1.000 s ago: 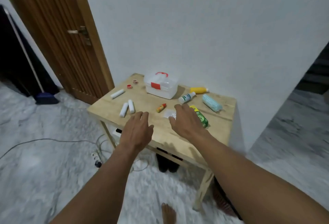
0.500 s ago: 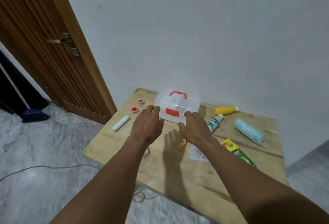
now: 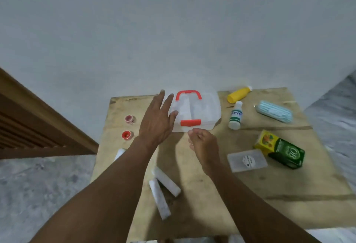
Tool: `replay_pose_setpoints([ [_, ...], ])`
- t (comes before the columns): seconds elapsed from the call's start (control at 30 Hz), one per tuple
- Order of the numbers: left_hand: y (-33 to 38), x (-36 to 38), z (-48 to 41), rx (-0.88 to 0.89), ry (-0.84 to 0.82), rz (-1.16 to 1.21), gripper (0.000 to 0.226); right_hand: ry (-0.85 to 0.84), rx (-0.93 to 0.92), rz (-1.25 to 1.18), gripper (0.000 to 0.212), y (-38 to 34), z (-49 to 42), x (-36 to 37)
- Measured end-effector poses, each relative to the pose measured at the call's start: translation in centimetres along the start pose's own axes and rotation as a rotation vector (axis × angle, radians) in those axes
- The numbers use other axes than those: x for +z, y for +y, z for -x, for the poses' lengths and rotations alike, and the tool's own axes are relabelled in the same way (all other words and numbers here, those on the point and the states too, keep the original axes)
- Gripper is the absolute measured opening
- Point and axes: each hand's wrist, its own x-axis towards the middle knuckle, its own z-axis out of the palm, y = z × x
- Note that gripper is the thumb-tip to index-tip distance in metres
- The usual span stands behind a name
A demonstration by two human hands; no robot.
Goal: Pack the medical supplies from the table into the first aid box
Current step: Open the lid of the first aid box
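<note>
Plainly set up for packing: wooden table (image 3: 289, 185) fills the lower centre and right of the frame, pushed against the wall, supplies spread loose so each can be reached. First aid box (image 3: 200, 111), translucent with red handle and red latch, sits at upper centre, lid down, nothing visibly packed yet. Left hand (image 3: 157, 121) lies flat and spread against the box's left side, fingers open, gripping nothing, probably to steady it. Right hand (image 3: 204, 144) hovers just below the red latch, fingers loosely curled and empty, likely poised to pop it. Green carton (image 3: 283, 151) and mask pack (image 3: 274, 111) wait at right; two white rolls (image 3: 163, 190) lie lower centre; yellow bottle (image 3: 238, 95) and white bottle (image 3: 236, 115) beside the box; two red caps (image 3: 128, 127) at left.
</note>
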Motion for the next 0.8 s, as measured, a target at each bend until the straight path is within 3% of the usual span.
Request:
replay_pose_setpoints([
  [0.1,-1.0,1.1,0.1,0.052,-0.06,0.03,0.057,0.025,0.174,-0.397,0.014,-0.2,0.3,1.6],
  [0.17,-1.4,1.6,0.3,0.059,-0.053,0.048,0.053,0.04,0.218,-0.518,0.01,0.3,0.1,2.6],
  [0.23,-1.6,1.8,0.4,0.061,-0.043,0.064,0.051,0.07,0.224,-0.568,0.021,0.3,-0.1,3.3],
  [0.57,-2.0,1.7,-0.3,0.094,-0.049,-0.007,0.051,0.22,0.292,-0.567,0.044,-0.5,-0.1,4.5],
  [0.8,-1.8,1.8,-0.3,0.079,-0.048,-0.018,0.051,0.221,0.182,-0.546,0.054,0.3,-0.5,4.7],
])
